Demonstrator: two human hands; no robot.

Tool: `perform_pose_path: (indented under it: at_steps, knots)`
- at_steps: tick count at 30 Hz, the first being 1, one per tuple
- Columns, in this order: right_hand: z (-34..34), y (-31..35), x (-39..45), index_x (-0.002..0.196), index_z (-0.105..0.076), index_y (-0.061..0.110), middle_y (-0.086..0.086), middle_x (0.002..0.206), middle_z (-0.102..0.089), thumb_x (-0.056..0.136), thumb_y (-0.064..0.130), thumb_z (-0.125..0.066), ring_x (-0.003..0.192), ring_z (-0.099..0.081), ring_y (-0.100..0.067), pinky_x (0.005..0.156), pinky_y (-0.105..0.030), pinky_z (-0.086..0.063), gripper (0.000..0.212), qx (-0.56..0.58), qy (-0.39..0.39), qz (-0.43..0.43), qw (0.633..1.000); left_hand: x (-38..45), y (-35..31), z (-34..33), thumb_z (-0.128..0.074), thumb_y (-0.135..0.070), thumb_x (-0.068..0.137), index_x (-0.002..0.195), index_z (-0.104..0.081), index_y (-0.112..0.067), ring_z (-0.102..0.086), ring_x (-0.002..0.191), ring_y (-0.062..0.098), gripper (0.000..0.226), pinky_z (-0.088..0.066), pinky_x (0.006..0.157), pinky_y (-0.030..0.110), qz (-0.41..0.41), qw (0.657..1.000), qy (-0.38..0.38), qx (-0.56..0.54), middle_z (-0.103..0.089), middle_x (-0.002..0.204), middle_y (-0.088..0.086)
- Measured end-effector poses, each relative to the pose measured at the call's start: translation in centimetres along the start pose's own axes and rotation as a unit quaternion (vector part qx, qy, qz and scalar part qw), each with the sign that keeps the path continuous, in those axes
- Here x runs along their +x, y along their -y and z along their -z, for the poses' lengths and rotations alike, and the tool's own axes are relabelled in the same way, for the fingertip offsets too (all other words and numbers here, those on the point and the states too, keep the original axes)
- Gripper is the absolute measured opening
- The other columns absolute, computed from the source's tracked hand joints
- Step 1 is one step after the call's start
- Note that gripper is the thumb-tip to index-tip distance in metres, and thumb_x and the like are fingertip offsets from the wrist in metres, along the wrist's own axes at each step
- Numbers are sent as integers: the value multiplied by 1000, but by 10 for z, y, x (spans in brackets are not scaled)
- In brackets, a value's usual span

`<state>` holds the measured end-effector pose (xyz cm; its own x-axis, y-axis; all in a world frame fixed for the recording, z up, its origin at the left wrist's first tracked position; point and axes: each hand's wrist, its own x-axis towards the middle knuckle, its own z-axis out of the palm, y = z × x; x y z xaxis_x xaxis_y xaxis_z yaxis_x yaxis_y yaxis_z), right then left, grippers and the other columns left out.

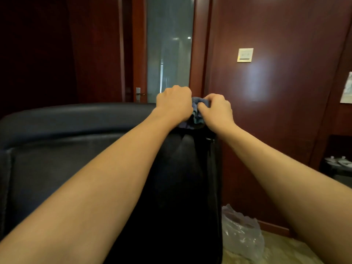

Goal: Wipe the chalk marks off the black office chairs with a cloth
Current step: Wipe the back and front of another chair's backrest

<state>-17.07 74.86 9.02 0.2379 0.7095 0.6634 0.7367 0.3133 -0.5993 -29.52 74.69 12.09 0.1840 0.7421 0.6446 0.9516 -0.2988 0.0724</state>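
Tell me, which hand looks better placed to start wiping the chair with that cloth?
Probably the left hand. It lies over the cloth above the chair top, its fingers curled round it. The right hand only pinches the cloth's edge from the side.

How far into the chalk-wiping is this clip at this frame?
Done: cannot tell; no chalk marks show on the glossy black leather chair back. In hand: the left hand and right hand both grip a bunched blue-grey cloth at the chair's top edge. Left: the dark padded seat alongside, if marked; blur hides any.
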Motion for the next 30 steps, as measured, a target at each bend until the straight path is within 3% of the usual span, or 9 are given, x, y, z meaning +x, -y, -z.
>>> perform_pose_path:
  at_steps: [7, 12, 15, 22, 25, 30]
  knots:
    - [-84, 115, -18, 113, -62, 9, -21, 119, -62, 96, 22, -49, 109, -58, -42, 74, -35, -36, 25, -112, 68, 128, 983, -38, 127, 36, -46, -25, 101, 132, -56, -8, -53, 124, 44, 36, -45, 96, 47, 117, 992, -44, 28, -55, 134, 22]
    - [-149, 205, -65, 122, -57, 9, -16, 125, -60, 99, 14, -44, 115, -57, -40, 84, -40, -45, 27, -177, 99, 269, 941, -84, 227, 67, -48, -24, 99, 132, -57, -13, -54, 122, 44, 36, -45, 96, 47, 217, 971, -65, 71, -56, 133, 21]
    - [-180, 233, -94, 122, -55, 9, -11, 124, -60, 100, 12, -43, 113, -59, -36, 78, -39, -43, 25, -194, 86, 341, 916, -116, 266, 72, -49, -25, 97, 131, -60, -20, -56, 117, 44, 36, -46, 91, 47, 254, 961, -94, 63, -59, 129, 19]
    - [-181, 235, -142, 126, -56, 15, -7, 127, -60, 102, 20, -41, 113, -61, -35, 79, -41, -47, 29, -204, 84, 435, 873, -178, 277, 65, -47, -31, 98, 132, -60, -31, -54, 120, 44, 37, -44, 96, 47, 302, 937, -174, 4, -60, 131, 18]
    - [-174, 208, -178, 122, -57, 18, -5, 124, -60, 101, 24, -41, 109, -61, -34, 75, -41, -42, 27, -154, 113, 413, 891, -229, 272, 43, -51, -35, 93, 128, -65, -33, -59, 116, 40, 38, -47, 93, 43, 316, 927, -197, -47, -66, 124, 15]
    - [-172, 151, -248, 116, -64, 17, -4, 115, -66, 96, 25, -52, 101, -64, -33, 79, -46, -51, 25, 2, 160, 324, 932, -307, 250, 5, -57, -27, 91, 116, -73, -21, -68, 103, 16, 30, -53, 91, 33, 274, 915, -221, -199, -75, 105, 0]
